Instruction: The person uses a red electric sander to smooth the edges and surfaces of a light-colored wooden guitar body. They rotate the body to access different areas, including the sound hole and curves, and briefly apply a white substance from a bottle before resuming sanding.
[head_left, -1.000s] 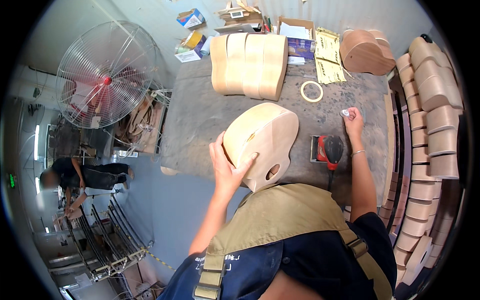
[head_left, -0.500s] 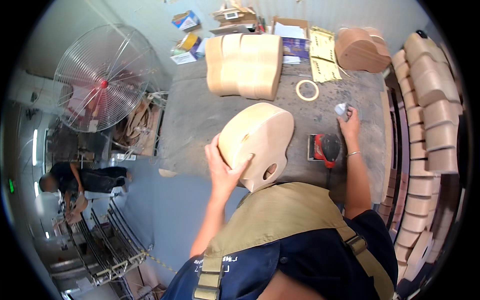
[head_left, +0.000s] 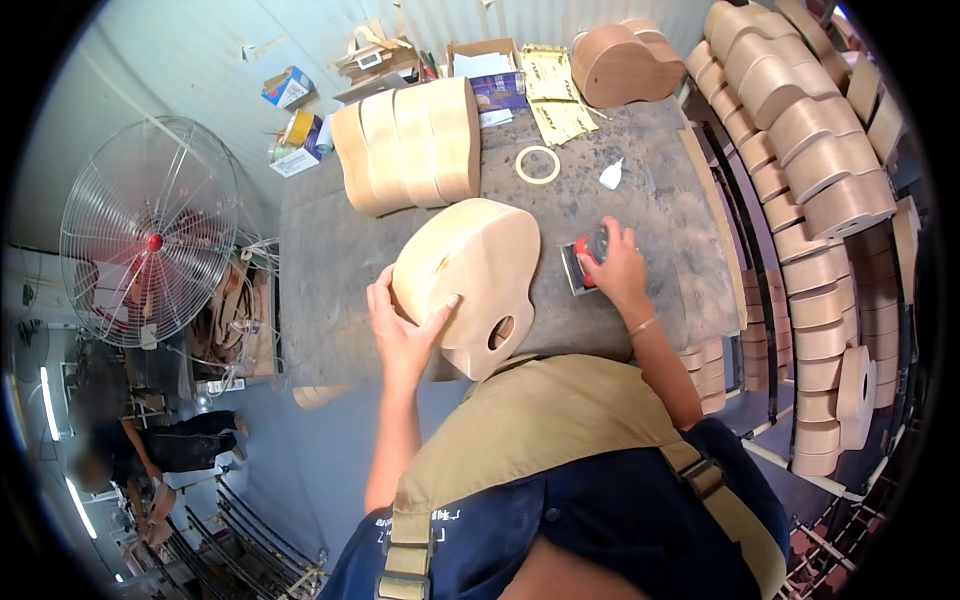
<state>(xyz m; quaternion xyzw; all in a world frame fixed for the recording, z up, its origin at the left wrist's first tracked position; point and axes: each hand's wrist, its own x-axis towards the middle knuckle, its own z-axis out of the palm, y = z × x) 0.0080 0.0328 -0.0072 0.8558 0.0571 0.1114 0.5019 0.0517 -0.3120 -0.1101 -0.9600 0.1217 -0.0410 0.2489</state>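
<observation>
A pale wooden guitar body point(head_left: 480, 265) is propped on its edge at the bench's near side, against my apron, its dark sound hole towards me. My left hand point(head_left: 405, 325) grips its left side, thumb laid across the wood and fingers behind. To the right, my right hand point(head_left: 622, 268) is curled over a red and black power sander point(head_left: 582, 262) resting on the bench, thumb on the red part; my hand partly hides the sander. Beyond it, a small white squeeze bottle point(head_left: 612, 174) stands by itself.
The grey workbench point(head_left: 310, 250) holds a row of pale guitar bodies point(head_left: 410, 145), a tape ring point(head_left: 538, 165), yellow sandpaper packets point(head_left: 555, 95), boxes point(head_left: 490, 75) and a browner body point(head_left: 625, 65). Racks of bodies point(head_left: 790, 120) line the right; a caged fan point(head_left: 150, 235) and a person point(head_left: 170, 450) are left.
My right hand has let go of the white bottle, leaving it on the bench, and has come nearer onto the sander. The left hand still holds the guitar body. The whole view has shifted.
</observation>
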